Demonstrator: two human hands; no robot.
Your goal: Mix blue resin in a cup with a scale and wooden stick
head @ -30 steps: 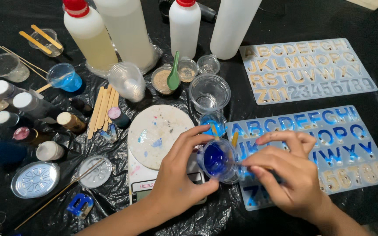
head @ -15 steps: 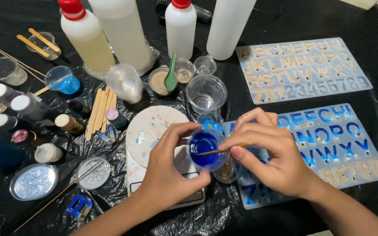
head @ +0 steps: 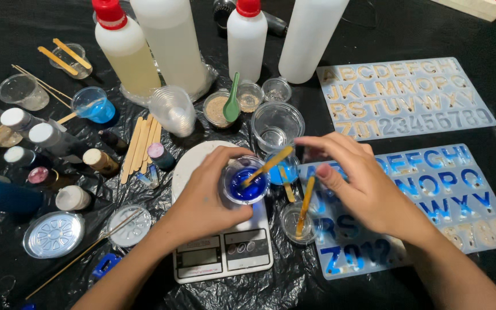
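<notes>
Stick [head: 268,165] now in cup [head: 245,181]; left hand [head: 205,198], right hand [head: 358,183] gripping.

We see four plastic bottles [head: 170,43] at back | wooden sticks [head: 142,143] left | upper letter mould [head: 406,97] right | green spoon [head: 232,100] in a cup.

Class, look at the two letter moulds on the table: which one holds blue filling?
The nearer letter mould, beside the right hand: its letters show blue. The farther mould, by the white bottles, has pale yellowish letters.
</notes>
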